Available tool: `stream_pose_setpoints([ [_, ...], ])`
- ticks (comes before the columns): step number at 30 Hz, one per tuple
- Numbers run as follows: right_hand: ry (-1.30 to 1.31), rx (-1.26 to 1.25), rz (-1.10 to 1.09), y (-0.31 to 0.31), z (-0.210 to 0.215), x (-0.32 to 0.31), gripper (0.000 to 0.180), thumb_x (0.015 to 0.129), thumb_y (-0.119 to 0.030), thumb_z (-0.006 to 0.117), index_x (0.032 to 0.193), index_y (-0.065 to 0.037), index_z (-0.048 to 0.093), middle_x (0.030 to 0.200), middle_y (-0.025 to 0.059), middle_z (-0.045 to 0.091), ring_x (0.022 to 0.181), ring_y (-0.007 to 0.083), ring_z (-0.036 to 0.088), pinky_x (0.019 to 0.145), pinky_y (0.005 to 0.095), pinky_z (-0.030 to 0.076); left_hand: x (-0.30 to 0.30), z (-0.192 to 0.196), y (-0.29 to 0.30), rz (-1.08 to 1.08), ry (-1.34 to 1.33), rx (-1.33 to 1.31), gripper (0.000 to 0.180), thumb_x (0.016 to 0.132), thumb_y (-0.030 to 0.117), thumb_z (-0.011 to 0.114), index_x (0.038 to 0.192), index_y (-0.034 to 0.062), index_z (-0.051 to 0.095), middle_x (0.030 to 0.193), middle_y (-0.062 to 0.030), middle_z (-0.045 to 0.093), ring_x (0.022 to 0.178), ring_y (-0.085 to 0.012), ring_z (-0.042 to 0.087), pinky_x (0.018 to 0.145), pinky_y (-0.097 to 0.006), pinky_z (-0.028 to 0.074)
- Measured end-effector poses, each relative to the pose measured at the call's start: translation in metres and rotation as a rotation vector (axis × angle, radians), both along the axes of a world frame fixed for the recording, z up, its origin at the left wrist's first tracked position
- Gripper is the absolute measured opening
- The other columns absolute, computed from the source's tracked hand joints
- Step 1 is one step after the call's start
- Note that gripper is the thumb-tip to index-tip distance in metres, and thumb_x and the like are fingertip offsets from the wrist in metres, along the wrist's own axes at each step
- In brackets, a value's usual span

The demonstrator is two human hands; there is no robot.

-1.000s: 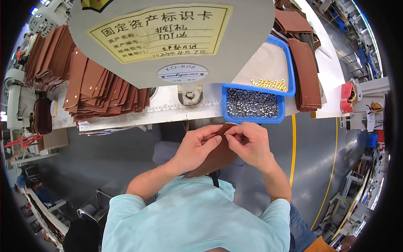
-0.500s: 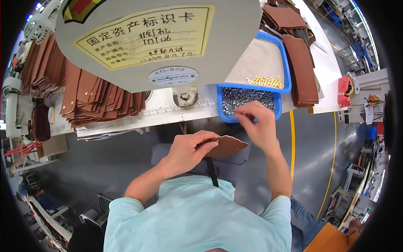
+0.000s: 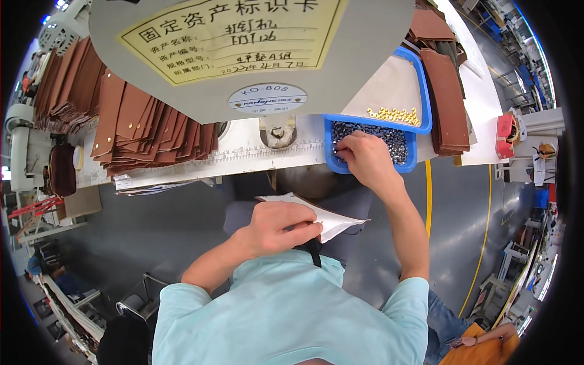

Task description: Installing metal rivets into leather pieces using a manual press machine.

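In the middle of the frame, the left hand [image 3: 281,226] holds a flat white piece [image 3: 328,216] low over the lap. The right hand [image 3: 364,157] reaches up into a blue tray [image 3: 411,163] of small dark rivets [image 3: 395,139]. Gold rivets [image 3: 394,114] lie just behind. Brown leather pieces [image 3: 146,131] are stacked at the upper left.

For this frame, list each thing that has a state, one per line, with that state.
Left hand: closed on the flat pale piece.
Flat pale piece: held level over the lap.
Right hand: fingers down in the dark small parts.
Blue plastic tray: front section full of dark small parts, back section holding few gold rivets.
Brown leather pieces: stacked, overlapping.
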State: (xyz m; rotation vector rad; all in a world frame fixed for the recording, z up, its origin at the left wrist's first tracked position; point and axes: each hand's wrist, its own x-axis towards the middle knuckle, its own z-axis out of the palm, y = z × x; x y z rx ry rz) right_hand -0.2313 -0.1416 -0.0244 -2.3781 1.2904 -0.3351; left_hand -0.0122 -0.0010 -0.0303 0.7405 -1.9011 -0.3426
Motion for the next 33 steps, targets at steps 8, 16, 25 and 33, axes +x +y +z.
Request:
stream_pose_setpoints([
  [8, -0.274, -0.105, -0.124, 0.021, 0.012, -0.003, 0.004, 0.085, -0.003, 0.073, 0.089, -0.001, 0.073, 0.090, 0.0135, 0.071, 0.081, 0.0318, 0.070, 0.072, 0.0398, 0.057, 0.000, 0.000, -0.001, 0.022, 0.002, -0.095, 0.025, 0.070, 0.005, 0.077, 0.094, 0.0039, 0.072, 0.090, -0.0062, 0.072, 0.074, -0.0192, 0.072, 0.059, -0.029, 0.058],
  [16, -0.661, 0.757, -0.034, 0.087, 0.067, -0.011, 0.014, 0.086, -0.002, 0.080, 0.100, -0.001, 0.080, 0.090, 0.0089, 0.079, 0.080, 0.0124, 0.072, 0.074, 0.0267, 0.058, -0.006, -0.002, 0.002, -0.050, 0.093, 0.006, 0.028, 0.067, -0.001, 0.079, 0.093, 0.0025, 0.070, 0.089, -0.0061, 0.070, 0.074, -0.0209, 0.072, 0.060, -0.031, 0.060],
  [25, -0.606, 0.585, 0.075, 0.094, 0.062, -0.013, 0.014, 0.087, 0.000, 0.076, 0.100, -0.002, 0.080, 0.093, 0.0113, 0.080, 0.081, 0.0182, 0.077, 0.070, 0.0276, 0.059, -0.008, 0.007, 0.003, -0.073, 0.109, 0.094, 0.028, 0.066, -0.003, 0.085, 0.090, 0.0017, 0.071, 0.087, -0.0092, 0.072, 0.069, -0.0216, 0.071, 0.057, -0.031, 0.058],
  [33, -0.578, 0.402, 0.175, 0.092, 0.064, -0.015, 0.017, 0.080, -0.005, 0.081, 0.098, -0.003, 0.080, 0.091, 0.0112, 0.079, 0.078, 0.0227, 0.077, 0.069, 0.0293, 0.060, -0.008, 0.007, 0.010, -0.036, 0.145, 0.306, 0.025, 0.068, -0.004, 0.085, 0.088, 0.0040, 0.073, 0.087, -0.0079, 0.073, 0.070, -0.0211, 0.071, 0.058, -0.031, 0.058],
])
